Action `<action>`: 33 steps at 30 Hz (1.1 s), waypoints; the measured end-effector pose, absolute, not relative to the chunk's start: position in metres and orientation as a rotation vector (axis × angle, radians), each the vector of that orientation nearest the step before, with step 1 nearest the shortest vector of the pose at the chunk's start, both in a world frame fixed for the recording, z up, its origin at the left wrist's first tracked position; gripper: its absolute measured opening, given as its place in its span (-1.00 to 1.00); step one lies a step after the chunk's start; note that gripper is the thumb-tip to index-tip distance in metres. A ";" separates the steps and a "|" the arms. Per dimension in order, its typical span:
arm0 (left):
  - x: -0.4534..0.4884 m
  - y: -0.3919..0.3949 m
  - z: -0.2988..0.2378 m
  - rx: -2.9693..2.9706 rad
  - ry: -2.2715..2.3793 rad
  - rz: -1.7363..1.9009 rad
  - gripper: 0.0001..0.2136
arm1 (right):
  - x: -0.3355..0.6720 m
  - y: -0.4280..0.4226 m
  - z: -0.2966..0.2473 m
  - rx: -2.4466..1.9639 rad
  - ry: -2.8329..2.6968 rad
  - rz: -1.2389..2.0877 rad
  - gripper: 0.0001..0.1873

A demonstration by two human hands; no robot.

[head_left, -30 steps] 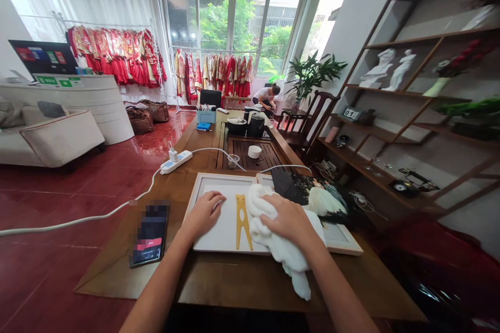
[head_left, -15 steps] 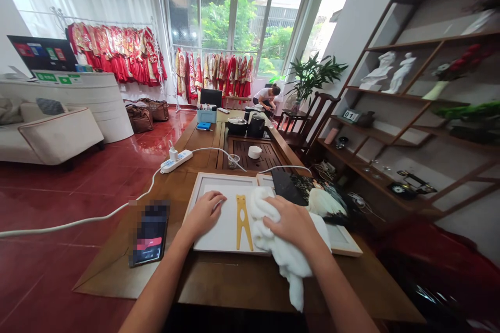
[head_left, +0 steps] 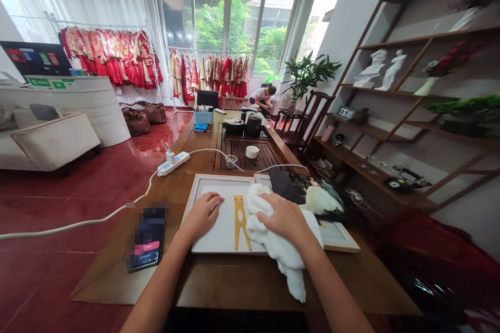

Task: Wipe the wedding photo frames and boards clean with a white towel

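My left hand point(head_left: 203, 216) lies on the left part of a white framed board point(head_left: 219, 237), its fingers loosely stretched and holding nothing. My right hand point(head_left: 282, 217) grips a bunched white fluffy cloth point(head_left: 279, 252), pressed down over the board's right side. Part of the cloth hangs down toward the table's near edge. Between my hands a flat yellow tool point(head_left: 239, 221) with two prongs and a slot lies on the board. Beyond the cloth, a second light wooden frame point(head_left: 341, 239) is partly covered by a dark photo print point(head_left: 312, 195) with a white dress.
A phone point(head_left: 147, 239) lies left on the wooden table point(head_left: 105, 270). Behind the board are a power strip point(head_left: 174, 164) with a white cable, a tea tray point(head_left: 269, 158) and a white cup point(head_left: 252, 152). A person point(head_left: 263, 96) bends down near the window. Shelves point(head_left: 390, 91) stand at right.
The whole view has shifted slightly. My right hand and the cloth have barely moved, the hanging end of the cloth sitting a little higher. My left hand stays in place on the board.
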State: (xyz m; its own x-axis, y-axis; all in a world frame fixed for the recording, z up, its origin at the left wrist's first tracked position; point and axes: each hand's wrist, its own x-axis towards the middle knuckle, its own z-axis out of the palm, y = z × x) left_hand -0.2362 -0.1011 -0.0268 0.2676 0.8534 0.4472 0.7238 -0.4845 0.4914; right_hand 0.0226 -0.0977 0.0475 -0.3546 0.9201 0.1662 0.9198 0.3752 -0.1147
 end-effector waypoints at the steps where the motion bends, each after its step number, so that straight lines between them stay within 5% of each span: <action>1: -0.236 -0.101 -0.027 2.344 1.482 1.009 -0.73 | 0.025 -0.104 0.047 -1.639 -2.440 0.015 -0.53; 24: -0.235 -0.100 -0.026 2.348 1.471 1.020 -0.73 | 0.014 -0.065 0.055 -1.728 -2.436 -0.009 -0.50; 33: -0.236 -0.100 -0.027 2.354 1.483 0.999 -0.73 | 0.027 -0.113 0.053 -1.644 -2.504 0.132 -0.51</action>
